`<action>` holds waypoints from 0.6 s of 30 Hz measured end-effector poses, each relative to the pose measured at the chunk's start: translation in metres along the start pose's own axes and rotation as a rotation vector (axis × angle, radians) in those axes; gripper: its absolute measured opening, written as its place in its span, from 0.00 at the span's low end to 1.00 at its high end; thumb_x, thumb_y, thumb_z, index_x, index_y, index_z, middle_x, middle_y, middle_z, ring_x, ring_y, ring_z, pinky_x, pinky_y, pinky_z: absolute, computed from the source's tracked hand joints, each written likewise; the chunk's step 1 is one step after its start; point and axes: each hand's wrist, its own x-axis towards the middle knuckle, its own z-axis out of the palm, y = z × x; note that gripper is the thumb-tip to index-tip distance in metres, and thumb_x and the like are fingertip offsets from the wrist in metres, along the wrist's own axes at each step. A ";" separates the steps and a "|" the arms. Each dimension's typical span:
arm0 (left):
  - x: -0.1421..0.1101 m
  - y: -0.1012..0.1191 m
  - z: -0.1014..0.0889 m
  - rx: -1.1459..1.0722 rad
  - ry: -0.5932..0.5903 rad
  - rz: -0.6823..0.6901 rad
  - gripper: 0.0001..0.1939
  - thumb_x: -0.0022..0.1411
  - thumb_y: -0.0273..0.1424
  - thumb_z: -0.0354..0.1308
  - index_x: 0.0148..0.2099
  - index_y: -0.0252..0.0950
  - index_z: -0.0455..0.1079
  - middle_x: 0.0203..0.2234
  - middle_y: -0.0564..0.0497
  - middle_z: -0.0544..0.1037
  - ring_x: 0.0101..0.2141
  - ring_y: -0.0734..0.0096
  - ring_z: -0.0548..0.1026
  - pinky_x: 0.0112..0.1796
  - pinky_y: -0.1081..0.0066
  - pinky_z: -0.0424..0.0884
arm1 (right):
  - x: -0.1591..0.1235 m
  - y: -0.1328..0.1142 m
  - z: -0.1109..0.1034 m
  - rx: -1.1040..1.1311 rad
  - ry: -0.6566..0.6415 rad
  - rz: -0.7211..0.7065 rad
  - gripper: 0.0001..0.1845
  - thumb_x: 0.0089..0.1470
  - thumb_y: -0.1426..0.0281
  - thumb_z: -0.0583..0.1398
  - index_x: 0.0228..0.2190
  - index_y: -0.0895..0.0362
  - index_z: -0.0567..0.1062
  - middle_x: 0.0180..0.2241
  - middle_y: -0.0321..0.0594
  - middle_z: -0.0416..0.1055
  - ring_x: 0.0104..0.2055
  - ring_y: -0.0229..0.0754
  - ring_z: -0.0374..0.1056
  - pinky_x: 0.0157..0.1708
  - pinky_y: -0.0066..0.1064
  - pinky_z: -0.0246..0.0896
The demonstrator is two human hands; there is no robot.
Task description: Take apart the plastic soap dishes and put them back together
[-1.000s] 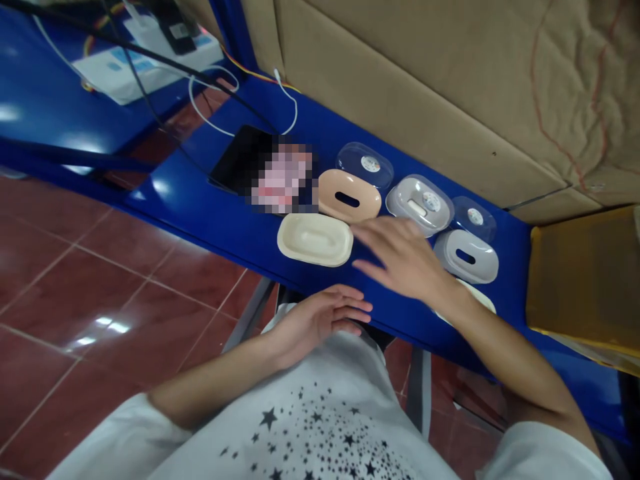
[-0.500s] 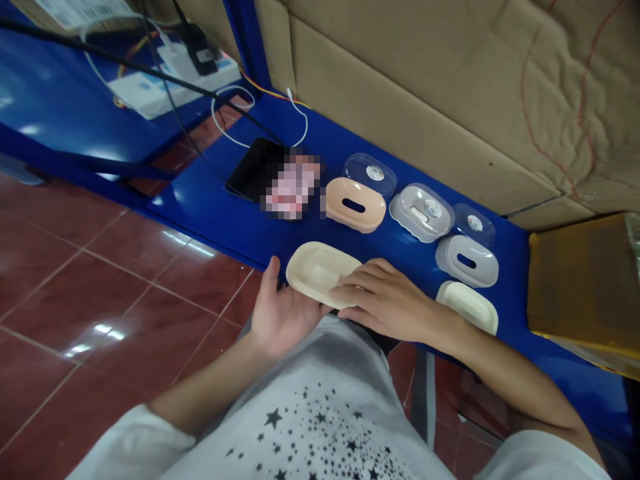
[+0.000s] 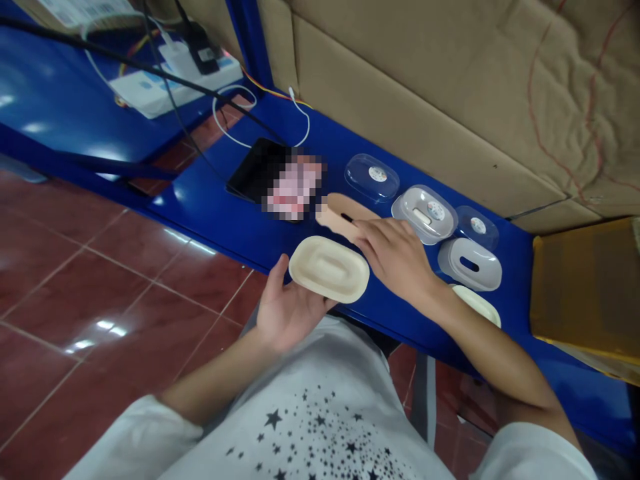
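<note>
My left hand (image 3: pixel 290 310) holds a cream oval dish (image 3: pixel 327 267) from below and behind, its hollow facing up and a raised oval in its floor. The fingers are mostly under the dish. My right hand (image 3: pixel 400 257) grips the right end of a peach oval dish (image 3: pixel 340 212) with a dark slot in it. This dish is tilted just behind the cream one, and my fingers cover part of it. Behind it lies a clear lid (image 3: pixel 370 179) with a round sticker.
On the blue bench (image 3: pixel 215 227) stand a grey dish under a clear lid (image 3: pixel 425 212), a grey slotted dish (image 3: pixel 470 263), another clear lid (image 3: pixel 477 228) and a pale dish (image 3: pixel 480 305). A black device (image 3: pixel 257 167) lies left, a taped carton (image 3: pixel 585 287) right.
My right hand has left the cream dish, moved up and taken hold of the peach dish, which is now tilted. The cream dish stays in my left hand.
</note>
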 end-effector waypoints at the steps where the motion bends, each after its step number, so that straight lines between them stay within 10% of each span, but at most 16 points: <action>1: 0.003 0.000 0.002 0.013 -0.020 -0.003 0.29 0.77 0.52 0.53 0.69 0.41 0.73 0.60 0.45 0.83 0.68 0.50 0.74 0.66 0.53 0.72 | -0.007 -0.007 -0.007 0.036 0.024 -0.020 0.17 0.78 0.66 0.53 0.59 0.55 0.78 0.55 0.45 0.84 0.56 0.52 0.78 0.53 0.46 0.66; 13: 0.030 -0.006 0.024 0.080 -0.121 -0.026 0.32 0.78 0.53 0.50 0.70 0.38 0.72 0.57 0.42 0.85 0.64 0.51 0.78 0.61 0.57 0.75 | -0.042 -0.036 -0.027 -0.124 0.109 -0.224 0.16 0.72 0.77 0.57 0.56 0.59 0.78 0.47 0.46 0.85 0.49 0.50 0.78 0.51 0.44 0.67; 18: 0.030 -0.011 0.021 0.067 -0.070 -0.002 0.31 0.79 0.54 0.49 0.68 0.39 0.74 0.59 0.45 0.84 0.68 0.52 0.74 0.64 0.57 0.74 | -0.040 -0.029 -0.027 0.084 0.144 -0.092 0.21 0.73 0.74 0.58 0.63 0.51 0.75 0.52 0.43 0.85 0.52 0.51 0.79 0.50 0.45 0.69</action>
